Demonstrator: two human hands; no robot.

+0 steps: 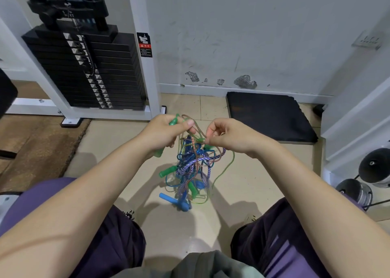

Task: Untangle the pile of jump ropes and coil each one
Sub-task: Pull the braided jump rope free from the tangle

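Note:
A tangled bundle of jump ropes hangs between my hands above the tiled floor: green, blue, brown and purple braided cords knotted together. My left hand grips a green handle and some cord at the top of the bundle. My right hand pinches a thin brown cord beside it. Another green handle sticks out on the left of the tangle. A blue handle hangs at the bottom, close to the floor. A loose green loop dangles on the right.
A white weight machine with a black plate stack stands at the back left. A black mat lies against the wall at the back right. Dumbbells sit at the right. My knees frame the floor below the bundle.

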